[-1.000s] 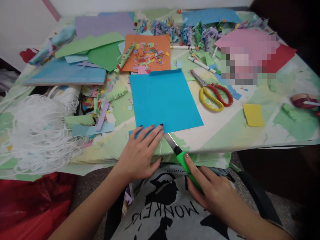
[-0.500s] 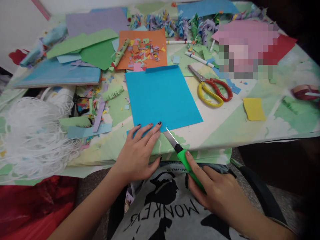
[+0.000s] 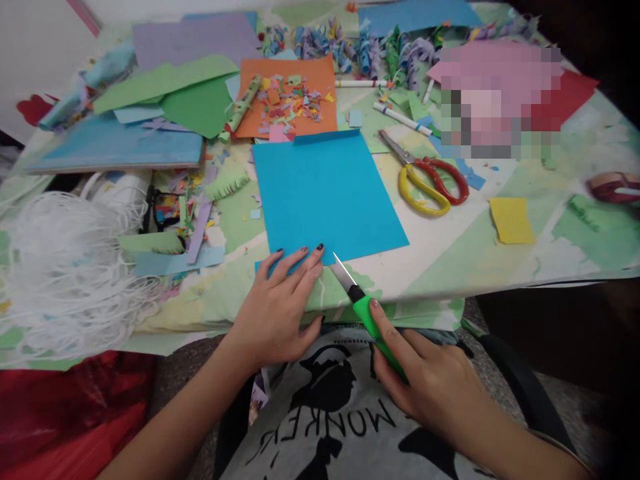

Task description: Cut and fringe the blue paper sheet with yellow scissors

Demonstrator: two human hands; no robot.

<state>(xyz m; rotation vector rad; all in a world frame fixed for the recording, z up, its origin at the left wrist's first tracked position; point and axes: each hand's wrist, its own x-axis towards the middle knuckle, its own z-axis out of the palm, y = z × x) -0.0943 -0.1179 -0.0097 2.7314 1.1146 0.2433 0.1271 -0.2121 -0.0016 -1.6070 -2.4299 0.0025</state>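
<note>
A sheet of bright blue paper (image 3: 330, 193) lies on the table in front of me, its far edge partly folded over. My left hand (image 3: 280, 307) rests with outstretched fingers on the near edge of the sheet, pressing it flat. In my right hand (image 3: 425, 373) is a utility knife (image 3: 370, 317) with a green handle and a bared blade. The blade tip touches or lies very close to the sheet's near edge, just right of my left fingertips. Scissors (image 3: 425, 173) with one yellow and one red handle lie to the right of the sheet.
Orange paper (image 3: 245, 100) with paper scraps lies beyond the blue sheet. Tangled white cord (image 3: 75, 280) sits at the left. Markers (image 3: 403, 120), a yellow paper piece (image 3: 513, 221), a tape dispenser (image 3: 613, 187) and curled paper strips (image 3: 370, 53) are spread around. The table's near edge runs below my hands.
Almost nothing differs. The whole view has shifted slightly; my left hand still presses the sheet and the knife blade stays near the same spot at its edge.
</note>
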